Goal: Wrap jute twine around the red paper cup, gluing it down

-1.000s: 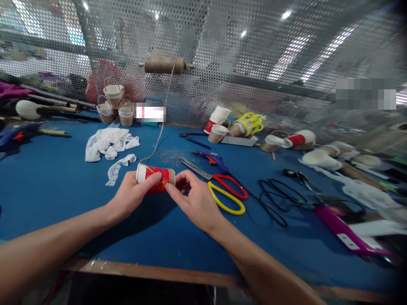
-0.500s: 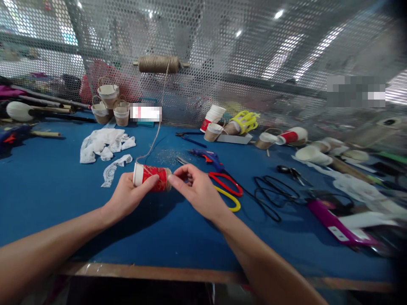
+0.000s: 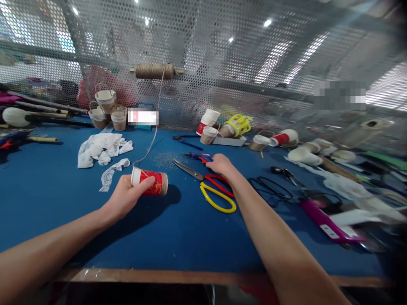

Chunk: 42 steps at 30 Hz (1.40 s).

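My left hand (image 3: 122,195) is closed around a red and white paper cup (image 3: 156,186), tilted on its side above the table. Twine is wound about the cup's right end, its base. From the cup's white rim a strand of twine (image 3: 154,136) runs up to a spool (image 3: 154,71) on the mesh wall. My right hand (image 3: 221,164) has its fingers round the handle of a blue glue gun (image 3: 199,156), whose nozzle points left; the handle itself is hidden. Just below lie open scissors (image 3: 219,203) with one red and one yellow handle.
White lace pieces (image 3: 98,148) lie on the left of the blue table (image 3: 178,245). Small twine-covered buckets (image 3: 106,100) are stacked behind them. Pliers (image 3: 187,139) and stacked cups (image 3: 210,118) stand at the back. A black cord (image 3: 267,188) and a purple power strip (image 3: 329,222) lie right.
My right hand has left the cup's base and moved right onto the glue gun's handle. My left hand still holds the cup. The view has shifted slightly.
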Motion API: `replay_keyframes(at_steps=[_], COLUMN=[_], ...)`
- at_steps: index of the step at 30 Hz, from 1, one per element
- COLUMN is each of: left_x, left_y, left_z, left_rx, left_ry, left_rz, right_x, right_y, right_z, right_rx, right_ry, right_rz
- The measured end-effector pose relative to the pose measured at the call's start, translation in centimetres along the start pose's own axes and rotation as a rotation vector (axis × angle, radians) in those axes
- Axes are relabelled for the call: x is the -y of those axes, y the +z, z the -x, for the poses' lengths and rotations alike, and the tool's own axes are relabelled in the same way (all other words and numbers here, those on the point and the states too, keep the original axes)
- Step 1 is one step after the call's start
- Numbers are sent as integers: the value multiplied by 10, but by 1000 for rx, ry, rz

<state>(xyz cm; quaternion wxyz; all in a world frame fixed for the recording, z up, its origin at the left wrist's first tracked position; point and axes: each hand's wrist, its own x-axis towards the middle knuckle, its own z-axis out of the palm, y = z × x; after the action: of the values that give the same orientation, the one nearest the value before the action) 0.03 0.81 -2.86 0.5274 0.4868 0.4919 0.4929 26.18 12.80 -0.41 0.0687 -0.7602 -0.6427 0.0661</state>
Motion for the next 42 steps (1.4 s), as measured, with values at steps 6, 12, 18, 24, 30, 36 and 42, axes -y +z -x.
replay_keyframes(at_steps=[6, 12, 18, 24, 30, 36, 42], left_x=[-1, 0, 3, 0, 0, -3, -2], left_y=[-1, -1, -6, -6, -6, -5, -4], left_z=[-4, -5, -8, -9, -9, -8, -9], left_rx=[-3, 40, 44, 78, 96, 91, 89], left_ry=[-42, -64, -26, -15, -17, -11, -9], left_rz=[45, -10, -130, -147, -127, -141, -144], right_x=[4, 18, 29, 27, 28, 27, 28], right_y=[-22, -38, -36, -30, -32, -32, -32], right_z=[30, 99, 131, 133, 136, 135, 137], right_rx=[-36, 282, 338, 236, 226, 212, 201], right_ry=[-5, -201, -353, -447, -443, -460, -472], right_rz=[-361, -889, -647, -502, -467, -424, -414])
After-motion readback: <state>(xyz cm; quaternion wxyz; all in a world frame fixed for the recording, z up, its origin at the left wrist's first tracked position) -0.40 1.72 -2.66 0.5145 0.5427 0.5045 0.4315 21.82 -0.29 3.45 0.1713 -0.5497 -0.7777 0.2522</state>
